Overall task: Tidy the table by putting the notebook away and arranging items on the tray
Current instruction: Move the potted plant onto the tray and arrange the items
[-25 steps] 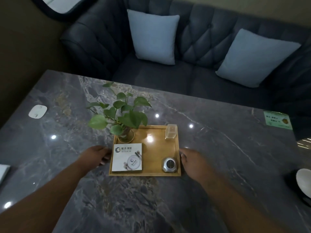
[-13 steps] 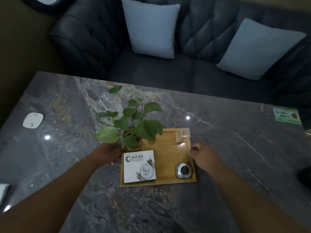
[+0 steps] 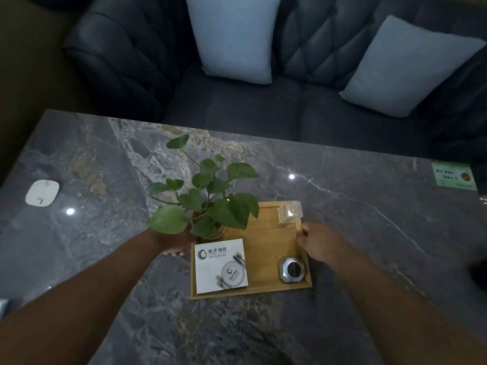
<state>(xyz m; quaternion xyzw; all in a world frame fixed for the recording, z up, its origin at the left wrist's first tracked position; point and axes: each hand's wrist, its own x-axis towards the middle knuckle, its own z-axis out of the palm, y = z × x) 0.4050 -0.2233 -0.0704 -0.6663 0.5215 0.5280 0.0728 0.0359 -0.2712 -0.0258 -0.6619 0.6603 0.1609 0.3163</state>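
A wooden tray [image 3: 266, 243] lies on the dark marble table [image 3: 369, 233]. On it stand a leafy potted plant [image 3: 208, 204] at the far left, a clear plastic box [image 3: 289, 212] at the far right, a white printed card [image 3: 220, 265] at the near left and a silver octagonal device [image 3: 292, 269] at the near right. My left hand [image 3: 174, 242] grips the tray's left edge, partly hidden by leaves. My right hand [image 3: 320, 242] holds the right edge near the clear box.
A white oval pad [image 3: 42, 193] lies at the table's left. A green sticker [image 3: 453, 175] sits at the far right edge. Behind the table is a dark tufted sofa [image 3: 263, 106] with two pale cushions [image 3: 234, 38]. A white corner [image 3: 3, 305] shows at the left border.
Both hands have pushed the tray away from me across the table, and they have slid from its near corners up along its sides. The items on it kept their places.
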